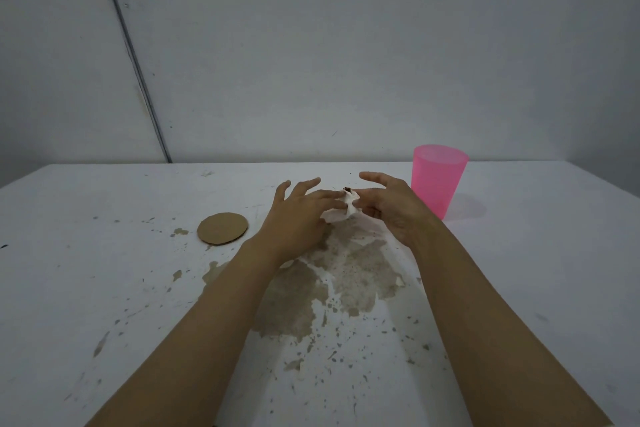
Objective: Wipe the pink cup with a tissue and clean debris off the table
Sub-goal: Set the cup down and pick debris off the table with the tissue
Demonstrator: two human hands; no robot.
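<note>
A translucent pink cup [437,180] stands upright on the white table [104,288], at the back right. In front of it and to its left, both hands meet around a small crumpled white tissue [341,210] with a dark speck of debris on its top. My left hand [298,215] pinches the tissue from the left, its other fingers spread. From the right, my right hand [391,208] pinches it with thumb and fingers, just left of the cup. Most of the tissue is hidden by the fingers.
A round brown cardboard disc [222,229] lies on the table left of the hands. A large brown stain [346,281] and several scattered specks cover the table's middle below the hands. A grey wall rises behind the table's far edge.
</note>
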